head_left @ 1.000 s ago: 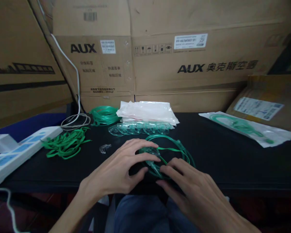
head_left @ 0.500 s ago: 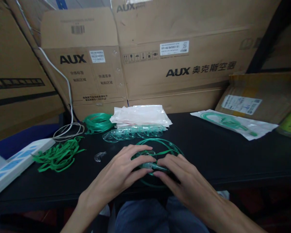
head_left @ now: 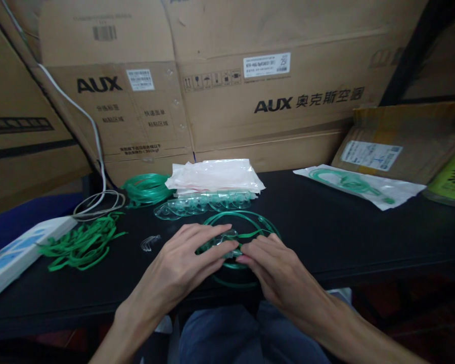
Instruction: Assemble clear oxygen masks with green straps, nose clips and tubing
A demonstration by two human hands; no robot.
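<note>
A clear green oxygen mask point(head_left: 231, 235) lies between my two hands, low over the table, partly covered by my fingers. My left hand point(head_left: 191, 253) is closed on its left side, fingers and thumb on the plastic. Pinched at the mask's right end is my right hand point(head_left: 271, 258), its fingertips almost touching the left ones. Exactly which part they grip is hidden. A green elastic strap point(head_left: 250, 234) runs from the mask toward the right knuckles. Behind and below the hands loops a coil of green tubing point(head_left: 267, 222).
Several clear masks point(head_left: 205, 203) lie in a row before white plastic bags point(head_left: 216, 177). Coiled tubing point(head_left: 147, 189), green straps point(head_left: 81, 242), small clear clips point(head_left: 150, 243) and a power strip point(head_left: 23, 253) are leftward. A packaged set point(head_left: 349, 184) lies right. Cardboard boxes point(head_left: 220, 116) stand behind.
The right fingers have closed in on the mask's end, covering the tapered green piece that showed between the hands before. The whole view has shifted slightly.
</note>
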